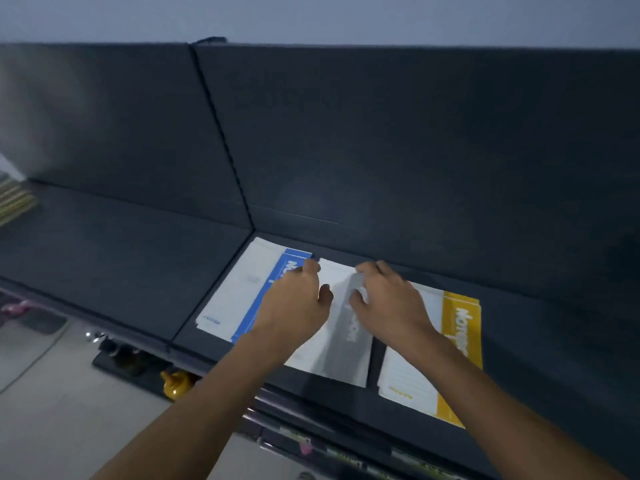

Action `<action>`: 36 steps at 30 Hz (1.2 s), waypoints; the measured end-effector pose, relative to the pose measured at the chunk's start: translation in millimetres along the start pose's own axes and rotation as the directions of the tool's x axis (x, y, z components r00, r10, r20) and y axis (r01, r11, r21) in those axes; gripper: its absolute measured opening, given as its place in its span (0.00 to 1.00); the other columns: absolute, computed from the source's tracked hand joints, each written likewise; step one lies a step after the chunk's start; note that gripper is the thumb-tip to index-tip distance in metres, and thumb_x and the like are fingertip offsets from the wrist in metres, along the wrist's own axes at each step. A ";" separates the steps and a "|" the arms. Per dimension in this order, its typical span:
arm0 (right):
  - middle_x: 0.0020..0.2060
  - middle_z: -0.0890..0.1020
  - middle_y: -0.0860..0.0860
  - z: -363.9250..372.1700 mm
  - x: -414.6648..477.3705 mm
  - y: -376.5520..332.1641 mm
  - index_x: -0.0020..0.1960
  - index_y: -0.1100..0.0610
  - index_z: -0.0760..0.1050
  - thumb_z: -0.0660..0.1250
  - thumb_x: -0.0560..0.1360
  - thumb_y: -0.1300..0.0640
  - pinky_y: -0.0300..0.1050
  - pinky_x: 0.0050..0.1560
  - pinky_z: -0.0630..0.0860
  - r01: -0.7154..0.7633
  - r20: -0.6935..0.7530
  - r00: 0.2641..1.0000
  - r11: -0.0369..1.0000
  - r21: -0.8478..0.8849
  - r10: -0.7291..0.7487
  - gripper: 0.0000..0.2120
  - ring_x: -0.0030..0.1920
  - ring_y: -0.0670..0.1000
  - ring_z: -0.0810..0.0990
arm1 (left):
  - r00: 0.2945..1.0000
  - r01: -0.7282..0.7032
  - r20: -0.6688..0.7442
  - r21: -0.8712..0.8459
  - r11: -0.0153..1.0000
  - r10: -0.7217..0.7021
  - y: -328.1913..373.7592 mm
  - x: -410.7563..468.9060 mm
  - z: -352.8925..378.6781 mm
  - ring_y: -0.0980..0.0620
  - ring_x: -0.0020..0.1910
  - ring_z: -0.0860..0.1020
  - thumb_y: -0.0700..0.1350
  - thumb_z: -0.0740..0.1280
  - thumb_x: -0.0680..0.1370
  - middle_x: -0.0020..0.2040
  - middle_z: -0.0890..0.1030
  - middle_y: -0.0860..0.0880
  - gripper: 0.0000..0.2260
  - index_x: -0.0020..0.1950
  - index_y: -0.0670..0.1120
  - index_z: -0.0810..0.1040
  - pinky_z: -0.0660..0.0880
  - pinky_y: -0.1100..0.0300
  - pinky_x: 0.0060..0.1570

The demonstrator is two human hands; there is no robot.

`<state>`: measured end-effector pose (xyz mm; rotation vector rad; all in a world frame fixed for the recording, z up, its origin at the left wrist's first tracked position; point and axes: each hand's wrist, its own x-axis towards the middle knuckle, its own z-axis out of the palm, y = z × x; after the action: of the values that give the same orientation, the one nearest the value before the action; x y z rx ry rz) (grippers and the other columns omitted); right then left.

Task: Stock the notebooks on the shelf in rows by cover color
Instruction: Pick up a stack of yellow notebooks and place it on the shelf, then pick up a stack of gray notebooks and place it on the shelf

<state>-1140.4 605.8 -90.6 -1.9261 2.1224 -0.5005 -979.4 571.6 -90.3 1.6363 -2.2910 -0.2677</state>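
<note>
white paper notebook with a grey band (pixel 346 344) lies flat on the dark blue-grey shelf (pixel 540 327). white notebook with a blue band (pixel 239 289) sits just left of it, touching or overlapping, can't tell which. white notebook with a yellow band (pixel 460 327) is just right of it, small gap. left hand (pixel 298 299) and right hand (pixel 391 303) both grip its far end, fingers curled over the far edge, thumbs on the cover.

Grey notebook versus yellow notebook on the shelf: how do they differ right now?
The grey notebook has a grey band, the yellow notebook a yellow one. The left hand and right hand hold the grey notebook's far edge; the yellow notebook lies unheld. Both lie flat on the dark shelf, covers mostly white.
</note>
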 end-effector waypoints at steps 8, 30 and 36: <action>0.63 0.75 0.48 47.8 31.4 -148.5 0.72 0.51 0.68 0.59 0.82 0.50 0.51 0.55 0.76 0.350 0.123 0.925 0.932 0.098 -0.360 0.19 0.58 0.53 0.78 | 0.961 0.249 -0.127 0.011 0.969 -0.245 -130.8 -42.2 -73.1 0.44 0.45 0.81 0.50 0.60 0.80 0.50 0.81 0.49 0.13 0.63 0.48 0.72 0.79 0.50 0.45; 0.59 0.75 0.44 190.0 111.3 -551.3 0.70 0.50 0.71 0.61 0.81 0.49 0.50 0.51 0.77 0.571 0.173 0.795 0.813 0.109 -0.581 0.18 0.47 0.49 0.79 | 0.825 0.490 -0.280 -0.077 0.868 -0.491 -534.9 -126.2 -239.8 0.50 0.44 0.79 0.52 0.59 0.81 0.46 0.82 0.52 0.10 0.59 0.51 0.73 0.79 0.50 0.41; 0.61 0.75 0.45 220.9 144.8 -618.0 0.71 0.50 0.70 0.62 0.81 0.49 0.51 0.52 0.78 0.589 0.219 0.773 0.802 0.101 -0.596 0.18 0.49 0.49 0.79 | 0.820 0.507 -0.262 -0.080 0.858 -0.509 -598.3 -111.0 -263.4 0.51 0.45 0.79 0.51 0.59 0.81 0.48 0.81 0.52 0.09 0.58 0.51 0.73 0.79 0.51 0.43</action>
<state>-505.0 393.6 -37.3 -2.4864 1.3174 -0.3666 -322.7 487.0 -56.6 2.1128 -1.6156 -0.1487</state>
